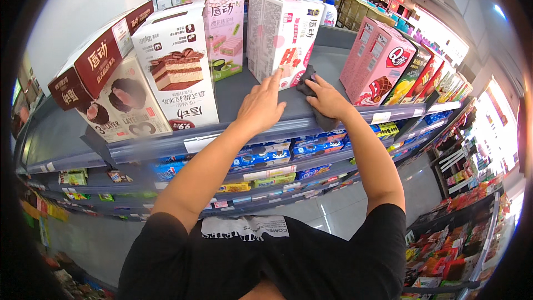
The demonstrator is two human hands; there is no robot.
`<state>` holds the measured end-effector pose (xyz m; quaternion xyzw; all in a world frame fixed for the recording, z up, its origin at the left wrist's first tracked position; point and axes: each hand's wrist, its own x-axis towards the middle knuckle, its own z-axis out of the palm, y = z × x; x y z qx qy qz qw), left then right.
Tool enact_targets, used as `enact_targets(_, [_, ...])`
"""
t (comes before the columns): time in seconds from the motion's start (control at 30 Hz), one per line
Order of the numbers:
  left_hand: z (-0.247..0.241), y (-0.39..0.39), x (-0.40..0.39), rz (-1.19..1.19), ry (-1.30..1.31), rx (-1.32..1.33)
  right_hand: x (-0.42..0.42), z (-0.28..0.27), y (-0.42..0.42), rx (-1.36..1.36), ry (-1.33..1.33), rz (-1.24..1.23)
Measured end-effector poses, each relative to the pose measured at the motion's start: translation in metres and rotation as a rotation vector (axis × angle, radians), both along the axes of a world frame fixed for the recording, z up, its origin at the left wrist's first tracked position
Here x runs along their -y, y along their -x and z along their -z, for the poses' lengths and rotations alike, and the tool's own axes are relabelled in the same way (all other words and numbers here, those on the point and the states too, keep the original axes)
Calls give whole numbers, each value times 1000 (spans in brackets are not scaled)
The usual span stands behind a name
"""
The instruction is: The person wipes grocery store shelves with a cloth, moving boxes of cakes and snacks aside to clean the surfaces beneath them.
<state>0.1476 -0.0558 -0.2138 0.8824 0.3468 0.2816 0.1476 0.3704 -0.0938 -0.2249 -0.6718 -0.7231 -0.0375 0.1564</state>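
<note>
My left hand [261, 106] touches the lower front of a white and pink cake box [287, 37] with its outstretched fingers. Right beside that box, my right hand [327, 98] holds a dark grey cloth [308, 81] against the grey top shelf [233, 98]; part of the cloth hangs over the shelf's front edge. To the left stand a pink cake box [227, 29] and a white tiramisu box [179, 71]. A brown box [100, 58] lies tilted on top of a beige box [127, 96]. Pink biscuit boxes [374, 62] stand to the right of the cloth.
Blue-topped pump bottles [330, 10] stand behind the shelf's back panel. Lower shelves below the front edge hold blue biscuit packets [262, 159]. More upright boxes [429, 75] run along the shelf to the right. Another rack with packaged snacks [449, 241] is at the lower right.
</note>
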Motion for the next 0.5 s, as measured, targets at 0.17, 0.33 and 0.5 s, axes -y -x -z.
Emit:
enact_targets(0.17, [8,22,0,-62,-103,9,-19,6,3,43,21,-19])
enact_targets(0.33, [18,36,5,122,-270,-189,-66,21,-22,8,17,109])
enact_targets(0.5, [26,36,2,172,-380,-130,-122,19,-38,29,52,387])
